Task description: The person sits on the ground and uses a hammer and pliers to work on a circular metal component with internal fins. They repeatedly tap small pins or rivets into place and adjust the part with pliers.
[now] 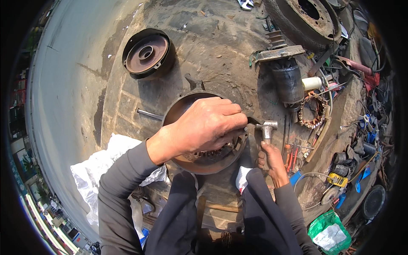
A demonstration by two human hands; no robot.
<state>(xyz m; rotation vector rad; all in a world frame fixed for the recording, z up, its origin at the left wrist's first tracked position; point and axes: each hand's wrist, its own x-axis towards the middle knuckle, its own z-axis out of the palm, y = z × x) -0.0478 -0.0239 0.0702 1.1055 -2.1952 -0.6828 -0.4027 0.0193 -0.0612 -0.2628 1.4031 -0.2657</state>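
Observation:
Between my feet sits a round metal housing [199,166] with a ring of teeth inside. My left hand [208,125] is closed over its rim, with what it holds hidden under the fingers; a dark piece [255,120] shows just right of them. My right hand [270,161] grips a metal hammer [267,125] upright beside the housing, its head near that dark piece. A metal rod [148,114] lies at the housing's left.
A round dark part [140,63] lies upper left, a rusty wheel [297,25] and cylindrical rotor [284,80] upper right. A copper ring [312,110], tools [293,159], clutter and a green bag [329,233] line the right. White sacking [89,174] lies left.

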